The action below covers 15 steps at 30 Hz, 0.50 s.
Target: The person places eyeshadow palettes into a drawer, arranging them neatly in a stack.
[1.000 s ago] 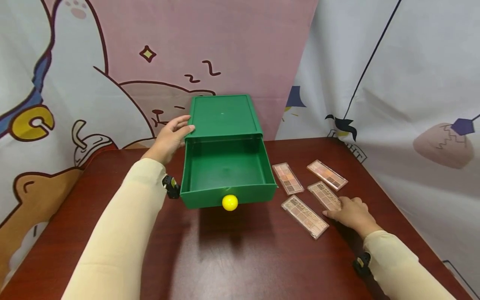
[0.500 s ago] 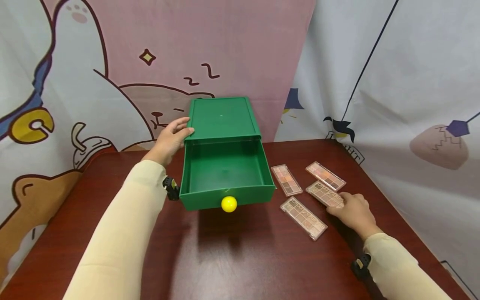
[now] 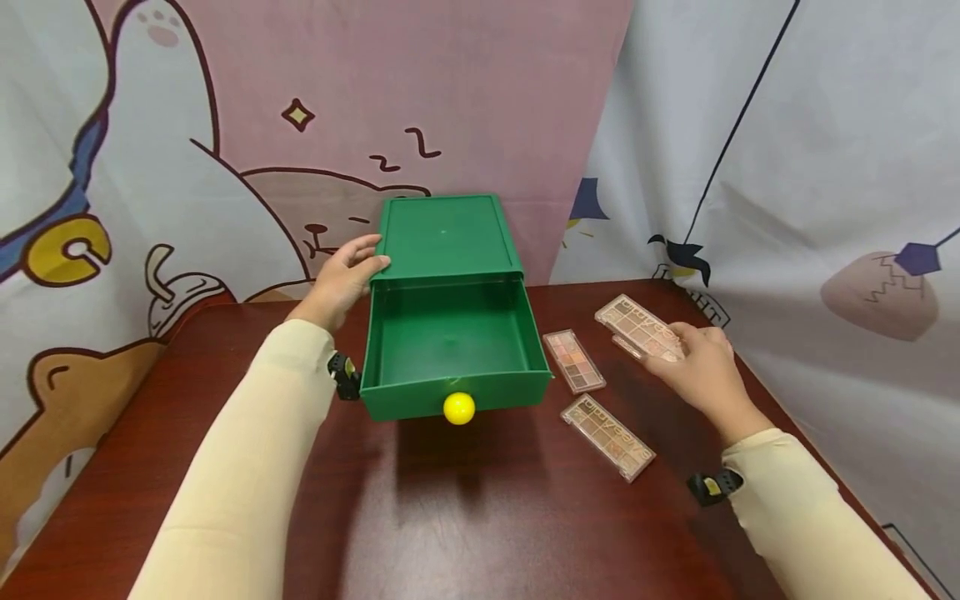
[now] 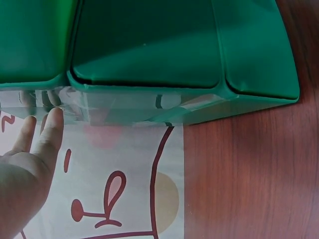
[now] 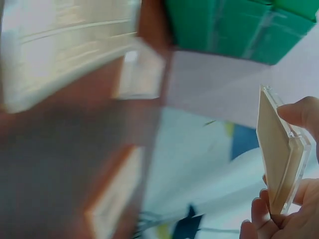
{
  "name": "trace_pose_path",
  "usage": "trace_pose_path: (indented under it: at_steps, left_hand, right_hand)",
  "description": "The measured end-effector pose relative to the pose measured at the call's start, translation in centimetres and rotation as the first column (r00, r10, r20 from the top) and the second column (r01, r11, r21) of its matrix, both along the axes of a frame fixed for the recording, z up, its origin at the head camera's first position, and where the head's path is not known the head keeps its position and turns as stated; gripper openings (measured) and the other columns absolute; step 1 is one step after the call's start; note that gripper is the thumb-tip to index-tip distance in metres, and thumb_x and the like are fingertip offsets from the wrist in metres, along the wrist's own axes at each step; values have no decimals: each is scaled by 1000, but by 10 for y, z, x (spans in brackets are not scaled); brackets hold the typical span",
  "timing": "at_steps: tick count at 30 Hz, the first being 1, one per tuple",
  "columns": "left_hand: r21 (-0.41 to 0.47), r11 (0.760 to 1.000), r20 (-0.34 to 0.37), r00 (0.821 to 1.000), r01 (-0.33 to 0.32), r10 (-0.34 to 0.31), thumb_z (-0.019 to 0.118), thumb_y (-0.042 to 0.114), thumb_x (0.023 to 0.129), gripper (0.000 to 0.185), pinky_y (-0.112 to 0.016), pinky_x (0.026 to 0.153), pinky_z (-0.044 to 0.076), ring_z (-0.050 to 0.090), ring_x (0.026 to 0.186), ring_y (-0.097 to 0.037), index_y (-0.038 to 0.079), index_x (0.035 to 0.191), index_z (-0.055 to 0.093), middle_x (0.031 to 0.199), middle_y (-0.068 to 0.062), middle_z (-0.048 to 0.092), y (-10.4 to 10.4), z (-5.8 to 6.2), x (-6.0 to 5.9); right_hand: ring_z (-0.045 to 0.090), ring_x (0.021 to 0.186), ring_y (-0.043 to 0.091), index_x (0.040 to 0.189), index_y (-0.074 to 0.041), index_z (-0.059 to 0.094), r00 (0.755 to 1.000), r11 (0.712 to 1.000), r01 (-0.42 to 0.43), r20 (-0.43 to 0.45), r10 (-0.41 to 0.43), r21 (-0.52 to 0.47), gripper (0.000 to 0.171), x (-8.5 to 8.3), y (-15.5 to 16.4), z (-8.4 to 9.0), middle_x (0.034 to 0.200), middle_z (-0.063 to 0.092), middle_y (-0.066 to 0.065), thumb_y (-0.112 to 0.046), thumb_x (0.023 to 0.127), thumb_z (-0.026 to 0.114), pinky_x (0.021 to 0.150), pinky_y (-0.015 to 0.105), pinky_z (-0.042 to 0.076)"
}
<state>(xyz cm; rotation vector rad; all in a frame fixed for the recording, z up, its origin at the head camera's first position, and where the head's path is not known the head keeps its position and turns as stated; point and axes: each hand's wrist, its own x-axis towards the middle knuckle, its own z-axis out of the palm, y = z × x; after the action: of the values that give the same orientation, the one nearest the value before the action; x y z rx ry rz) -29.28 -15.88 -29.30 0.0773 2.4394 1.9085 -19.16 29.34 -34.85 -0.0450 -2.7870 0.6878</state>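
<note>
The left hand [image 3: 341, 279] rests with straight fingers on the green box [image 3: 444, 233]. Its drawer [image 3: 452, 350] is open. On the right, the right hand [image 3: 693, 367] pinches a raised palette [image 3: 637, 325] by its edges; it seems light, stiff, slippery and breakable.

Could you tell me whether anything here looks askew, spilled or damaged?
Nothing stands out. The green drawer is pulled open and empty, steadied by the left hand; the right hand holds one palette above the table, and the other palettes lie flat, intact.
</note>
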Motion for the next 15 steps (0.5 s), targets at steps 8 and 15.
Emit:
trace_pose_path:
  at_steps: [8, 15]
  left_hand:
    - [10, 1000, -12, 1000, 3, -2, 56, 29, 98, 55, -49, 109, 35, 37, 136, -28, 22, 149, 37, 152, -8, 34, 1, -3, 0]
    - [13, 1000, -15, 1000, 0, 1, 56, 29, 98, 55, -48, 109, 35, 37, 136, -26, 22, 149, 37, 152, -8, 35, 1, -1, 0]
  right_hand:
    - [38, 101, 38, 129, 3, 54, 988, 988, -145, -59, 142, -45, 59, -20, -36, 65, 109, 47, 27, -29, 83, 71, 71, 42, 35]
    - [38, 95, 30, 128, 1, 56, 964, 960, -264, -51, 260, -92, 55, -40, -72, 118, 103, 44, 20, -27, 82, 71, 67, 37, 35]
